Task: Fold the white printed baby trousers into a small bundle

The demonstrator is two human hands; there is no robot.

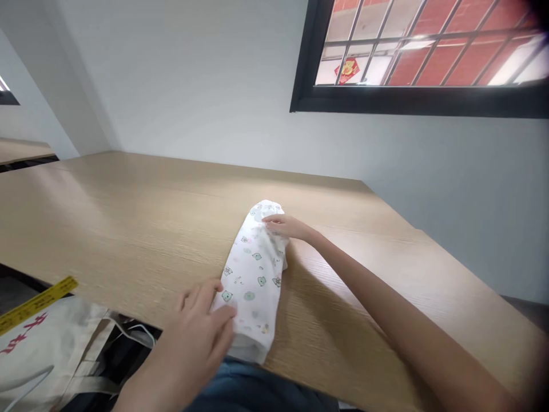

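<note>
Cloth (253, 274), white with small green and pink prints, folded into a long narrow strip on the wooden counter (128, 229). Lying lengthwise from the near edge toward the far side, near end just overhanging the counter's edge. Left hand (201, 326) flat on the near end, fingers spread and pressing down on the fabric, not closed around it. Right hand (285, 225) out at the far end, arm stretched across from the right, fingertips resting on the rounded fold there, open and not clamped. Hands well apart, one at each end of the strip. Off to the near left, below the counter edge: pale tote bag (47, 349) with red lettering, yellow tape (36, 303) lying across it. Far right, up on the wall: dark-framed window (420, 57).
</note>
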